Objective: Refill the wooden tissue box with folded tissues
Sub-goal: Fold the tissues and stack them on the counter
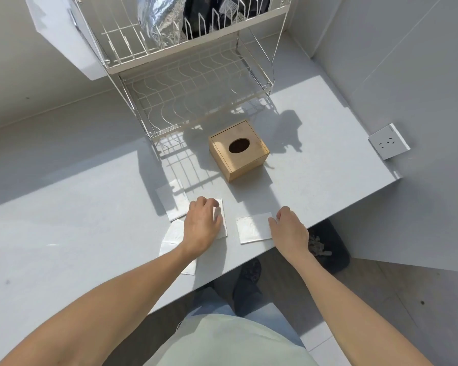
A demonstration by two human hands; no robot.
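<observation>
The wooden tissue box (238, 150) stands on the white counter (90, 220), lid on, its oval opening dark. Several white folded tissues lie in front of it. My left hand (202, 223) rests palm down on one folded tissue (221, 220), fingers curled over it. My right hand (288, 229) touches the right edge of another folded tissue (253, 228) near the counter's front edge. One more tissue (172, 199) lies to the left in shadow, and another tissue (173, 235) shows under my left forearm.
A white two-tier wire dish rack (191, 83) stands behind the box, with a foil bag on its upper tier. A wall socket (388, 141) is on the right wall. A dark bin (328, 247) sits on the floor below the counter's right end.
</observation>
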